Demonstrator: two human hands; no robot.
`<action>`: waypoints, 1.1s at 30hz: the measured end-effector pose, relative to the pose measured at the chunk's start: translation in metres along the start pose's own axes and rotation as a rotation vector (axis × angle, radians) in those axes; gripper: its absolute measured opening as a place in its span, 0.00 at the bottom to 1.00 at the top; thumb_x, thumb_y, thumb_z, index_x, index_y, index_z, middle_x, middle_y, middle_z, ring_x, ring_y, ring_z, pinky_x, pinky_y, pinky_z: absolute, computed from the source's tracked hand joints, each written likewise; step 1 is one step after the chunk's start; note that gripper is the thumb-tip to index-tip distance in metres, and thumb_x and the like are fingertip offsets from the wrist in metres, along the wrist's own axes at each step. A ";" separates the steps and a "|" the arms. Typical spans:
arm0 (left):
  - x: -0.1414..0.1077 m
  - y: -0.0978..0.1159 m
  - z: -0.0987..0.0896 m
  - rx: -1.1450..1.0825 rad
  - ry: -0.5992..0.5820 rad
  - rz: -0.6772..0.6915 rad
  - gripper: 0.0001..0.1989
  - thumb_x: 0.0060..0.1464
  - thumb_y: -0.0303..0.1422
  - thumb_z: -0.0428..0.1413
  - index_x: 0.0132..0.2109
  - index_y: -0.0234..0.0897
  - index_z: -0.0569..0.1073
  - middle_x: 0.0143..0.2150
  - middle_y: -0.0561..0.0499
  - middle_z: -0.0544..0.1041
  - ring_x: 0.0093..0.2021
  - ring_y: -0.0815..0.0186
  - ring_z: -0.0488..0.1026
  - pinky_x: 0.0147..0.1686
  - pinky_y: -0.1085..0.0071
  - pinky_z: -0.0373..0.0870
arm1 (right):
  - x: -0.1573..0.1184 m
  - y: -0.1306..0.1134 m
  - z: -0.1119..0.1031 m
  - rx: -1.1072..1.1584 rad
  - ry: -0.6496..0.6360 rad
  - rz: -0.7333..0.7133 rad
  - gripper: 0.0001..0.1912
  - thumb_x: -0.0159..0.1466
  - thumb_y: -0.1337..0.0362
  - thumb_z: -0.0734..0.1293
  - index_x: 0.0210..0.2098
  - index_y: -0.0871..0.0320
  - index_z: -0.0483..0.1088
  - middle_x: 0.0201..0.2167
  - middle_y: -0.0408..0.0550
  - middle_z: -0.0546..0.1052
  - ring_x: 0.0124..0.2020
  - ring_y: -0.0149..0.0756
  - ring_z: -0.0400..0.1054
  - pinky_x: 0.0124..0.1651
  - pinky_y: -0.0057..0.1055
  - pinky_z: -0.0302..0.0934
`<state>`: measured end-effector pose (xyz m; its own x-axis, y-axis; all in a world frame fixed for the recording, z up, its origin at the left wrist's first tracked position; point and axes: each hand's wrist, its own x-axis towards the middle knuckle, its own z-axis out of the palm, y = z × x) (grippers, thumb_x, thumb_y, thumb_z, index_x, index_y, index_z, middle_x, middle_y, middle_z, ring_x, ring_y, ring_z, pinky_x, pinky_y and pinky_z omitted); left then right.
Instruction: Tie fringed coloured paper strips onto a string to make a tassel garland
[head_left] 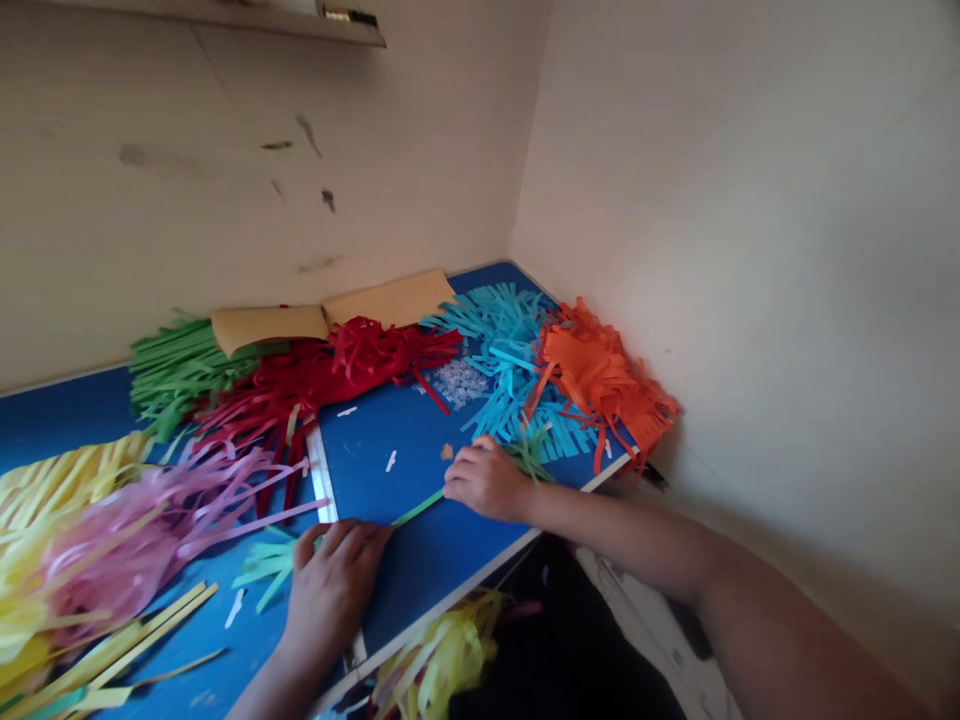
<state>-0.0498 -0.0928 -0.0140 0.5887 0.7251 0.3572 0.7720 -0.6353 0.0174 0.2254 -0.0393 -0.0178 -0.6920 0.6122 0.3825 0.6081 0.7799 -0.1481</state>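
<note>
Green paper strip [418, 508] stretches between the left hand [337, 580] and right hand [491, 480], fingers of both pinched on it over the blue table [405, 580].

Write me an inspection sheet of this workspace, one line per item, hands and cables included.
Surface: blue tabletop, crossed by a pale metal strip
Work in hand: narrow green strip running between both hands; green fringe beside the right
Clutter: red, blue, orange and pink fringe piles; white scraps
Hands: right hand pinches the green strip; left hand covers its other end, grip hidden
Cables: nothing seen
Surroundings: marked wall behind, shelf above; yellow fringe below the table edge
</note>
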 end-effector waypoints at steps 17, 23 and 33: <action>0.019 0.012 -0.006 0.003 -0.174 -0.346 0.12 0.62 0.40 0.52 0.37 0.44 0.79 0.36 0.50 0.81 0.41 0.55 0.75 0.41 0.58 0.57 | 0.016 0.012 -0.023 0.190 -0.271 0.360 0.05 0.60 0.59 0.74 0.31 0.53 0.77 0.38 0.42 0.78 0.43 0.38 0.64 0.44 0.37 0.46; 0.023 0.019 -0.005 0.060 -0.048 0.051 0.18 0.59 0.22 0.50 0.50 0.45 0.77 0.42 0.50 0.82 0.41 0.56 0.75 0.46 0.54 0.59 | 0.011 0.001 -0.025 -0.038 -0.218 -0.111 0.10 0.69 0.68 0.62 0.35 0.57 0.75 0.38 0.47 0.78 0.48 0.41 0.62 0.48 0.43 0.46; 0.040 0.039 -0.011 0.061 0.224 0.110 0.12 0.63 0.24 0.50 0.37 0.37 0.77 0.32 0.53 0.81 0.31 0.65 0.75 0.51 0.55 0.61 | 0.022 -0.020 -0.041 0.046 -0.282 0.074 0.07 0.63 0.65 0.67 0.29 0.58 0.76 0.33 0.47 0.80 0.41 0.40 0.65 0.47 0.43 0.49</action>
<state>0.0009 -0.0916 0.0109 0.6071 0.5714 0.5521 0.7234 -0.6850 -0.0865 0.2143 -0.0470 0.0309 -0.7310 0.6749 0.1011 0.6473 0.7326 -0.2103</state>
